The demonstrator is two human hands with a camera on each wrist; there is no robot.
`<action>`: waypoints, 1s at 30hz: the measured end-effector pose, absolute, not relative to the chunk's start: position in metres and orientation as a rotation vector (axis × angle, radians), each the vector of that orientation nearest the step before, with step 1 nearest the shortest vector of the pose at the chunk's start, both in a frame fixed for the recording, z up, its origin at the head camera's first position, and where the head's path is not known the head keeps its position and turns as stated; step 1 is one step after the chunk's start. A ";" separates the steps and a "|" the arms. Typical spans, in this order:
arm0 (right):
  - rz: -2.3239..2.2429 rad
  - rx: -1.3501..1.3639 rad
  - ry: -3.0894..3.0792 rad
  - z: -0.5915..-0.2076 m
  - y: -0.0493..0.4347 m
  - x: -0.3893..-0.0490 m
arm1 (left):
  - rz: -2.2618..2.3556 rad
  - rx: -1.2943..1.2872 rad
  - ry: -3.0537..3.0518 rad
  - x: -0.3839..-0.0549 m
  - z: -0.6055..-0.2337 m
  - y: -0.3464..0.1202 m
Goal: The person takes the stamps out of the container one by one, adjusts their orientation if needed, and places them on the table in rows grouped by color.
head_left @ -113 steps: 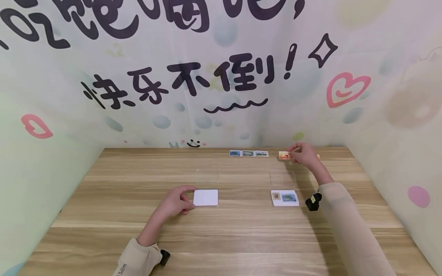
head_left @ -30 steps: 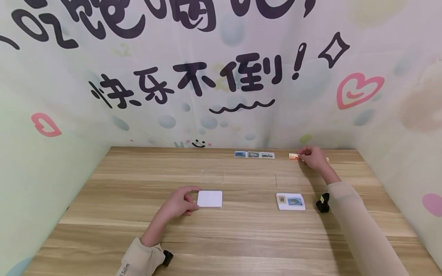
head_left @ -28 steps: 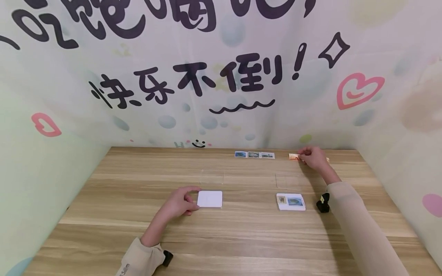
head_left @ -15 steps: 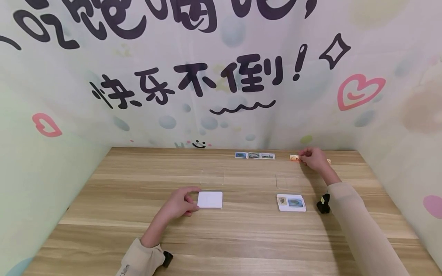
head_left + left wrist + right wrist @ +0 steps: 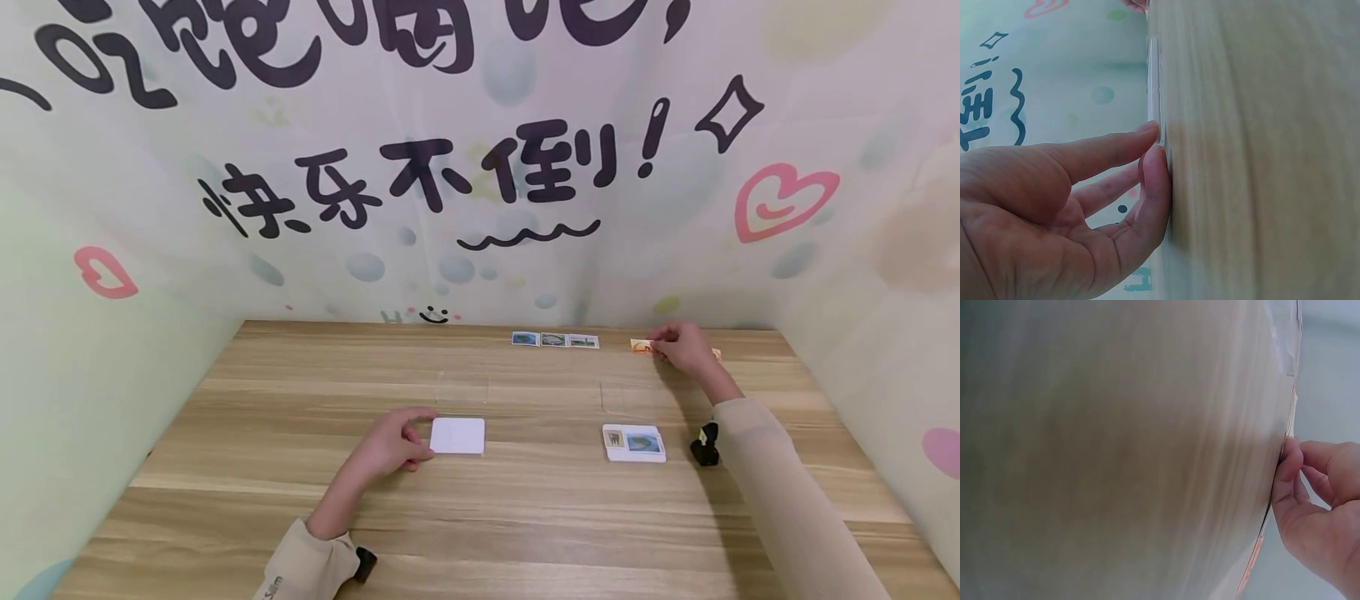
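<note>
In the head view my left hand holds the left edge of a plain white card stack lying flat on the table. The left wrist view shows the thumb and a fingertip at that stack's edge. At the back right, my right hand pinches a small orange stamp-like picture. More orange shows beyond its other side; the hand hides what lies between. In the right wrist view, the thumb and index finger meet at a thin paper edge.
Three bluish and grey stamp-like pictures lie in a row near the back wall. A second white card stack bears a brown and a blue picture. Thin clear sheets lie behind the two stacks. Printed cloth walls bound the wooden table.
The head view has shifted slightly. My left hand keeps its hold on the white card stack, and my right hand stays at the orange picture, with a little less of it showing than before.
</note>
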State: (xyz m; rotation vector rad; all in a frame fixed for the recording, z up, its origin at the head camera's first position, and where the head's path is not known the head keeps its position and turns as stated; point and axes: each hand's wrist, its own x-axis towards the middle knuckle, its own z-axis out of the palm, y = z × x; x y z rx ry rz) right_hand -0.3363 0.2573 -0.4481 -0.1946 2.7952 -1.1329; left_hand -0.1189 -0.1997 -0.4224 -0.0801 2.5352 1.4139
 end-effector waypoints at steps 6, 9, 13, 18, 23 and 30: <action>-1.152 -0.184 2.778 -0.447 0.257 -0.335 | 1.413 -0.083 2.538 -0.119 -0.423 -0.200; -1.156 -0.193 2.780 -0.446 0.256 -0.334 | 1.415 -0.085 2.538 -0.118 -0.423 -0.200; -1.152 -0.208 2.789 -0.446 0.256 -0.333 | 1.416 -0.086 2.538 -0.118 -0.423 -0.199; -1.164 -0.237 2.792 -0.444 0.257 -0.334 | 1.413 -0.093 2.536 -0.119 -0.423 -0.199; -1.167 -0.235 2.793 -0.444 0.257 -0.334 | 1.416 -0.088 2.535 -0.119 -0.423 -0.199; -1.173 -0.252 2.791 -0.445 0.257 -0.332 | 1.427 -0.082 2.526 -0.118 -0.422 -0.200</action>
